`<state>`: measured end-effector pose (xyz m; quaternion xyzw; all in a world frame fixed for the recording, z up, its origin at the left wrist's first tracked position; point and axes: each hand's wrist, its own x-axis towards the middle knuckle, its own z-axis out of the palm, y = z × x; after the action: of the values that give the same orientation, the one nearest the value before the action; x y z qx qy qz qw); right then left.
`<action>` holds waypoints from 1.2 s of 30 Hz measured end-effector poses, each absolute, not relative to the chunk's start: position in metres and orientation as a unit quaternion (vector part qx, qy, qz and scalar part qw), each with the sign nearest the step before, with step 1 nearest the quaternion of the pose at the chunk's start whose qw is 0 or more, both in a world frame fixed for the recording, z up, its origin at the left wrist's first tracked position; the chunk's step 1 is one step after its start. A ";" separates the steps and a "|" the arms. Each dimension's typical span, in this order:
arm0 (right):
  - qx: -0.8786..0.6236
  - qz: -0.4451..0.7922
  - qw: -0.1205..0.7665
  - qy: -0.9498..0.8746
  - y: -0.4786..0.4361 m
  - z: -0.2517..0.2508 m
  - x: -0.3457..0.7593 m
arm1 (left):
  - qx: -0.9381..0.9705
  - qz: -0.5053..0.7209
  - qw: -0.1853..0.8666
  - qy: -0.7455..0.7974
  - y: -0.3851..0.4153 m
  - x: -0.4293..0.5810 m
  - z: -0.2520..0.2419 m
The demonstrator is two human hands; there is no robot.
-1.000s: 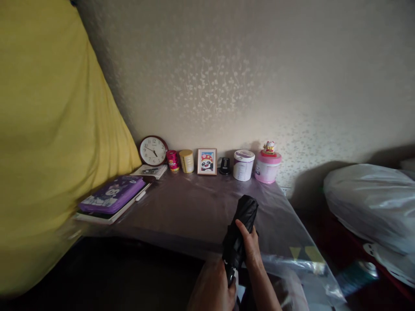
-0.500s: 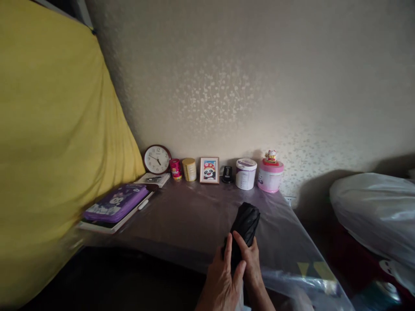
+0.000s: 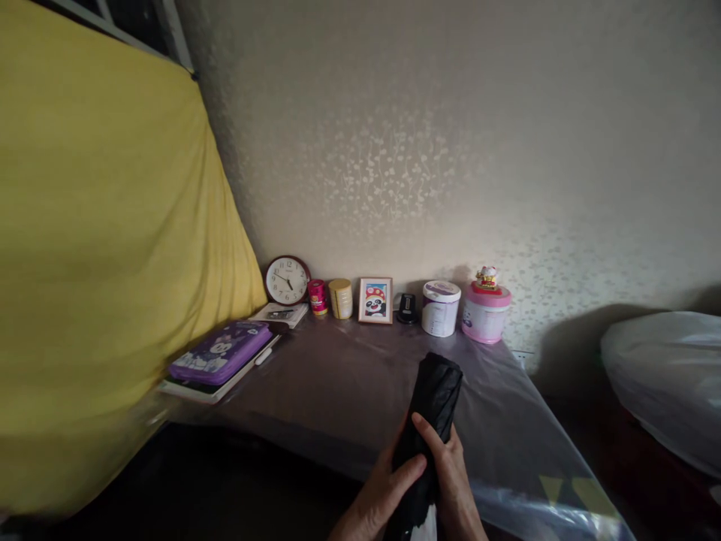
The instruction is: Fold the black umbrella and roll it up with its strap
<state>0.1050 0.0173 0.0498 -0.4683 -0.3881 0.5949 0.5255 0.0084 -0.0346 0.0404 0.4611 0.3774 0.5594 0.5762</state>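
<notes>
A folded black umbrella (image 3: 433, 387) is held at a tilt over the near edge of the table, its rounded top pointing away from me. My left hand (image 3: 381, 487) wraps its left side, with the thumb lying across the fabric. My right hand (image 3: 451, 469) grips the right side, thumb pressed on the front. Most of the fingers are hidden behind the umbrella. Something whitish shows at its lower end, too little to name.
The table (image 3: 332, 391) has a clear plastic cover. Along the wall stand a clock (image 3: 288, 280), a picture frame (image 3: 375, 300), a white tub (image 3: 441, 309) and a pink tub (image 3: 485, 319). A purple case (image 3: 222, 353) lies left, beside a yellow curtain (image 3: 113, 248).
My left hand has slid down the umbrella and its fingers have gone from the front to around the side. More of the black fabric shows. The view has shifted slightly left.
</notes>
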 end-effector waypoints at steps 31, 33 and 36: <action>-0.454 0.630 0.488 -0.398 0.023 0.037 0.109 | 0.323 0.538 0.696 0.348 -0.050 0.009 0.062; -0.447 0.633 0.491 -0.399 0.023 0.035 0.110 | 0.317 0.528 0.700 0.361 -0.048 0.010 0.056; -0.448 0.625 0.494 -0.405 0.023 0.032 0.110 | 0.324 0.516 0.677 0.413 -0.044 0.012 0.046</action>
<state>0.1101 0.0234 0.0315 -0.4483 -0.4051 0.6250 0.4943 0.0125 -0.0436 0.0456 0.3239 0.4130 0.5158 0.6771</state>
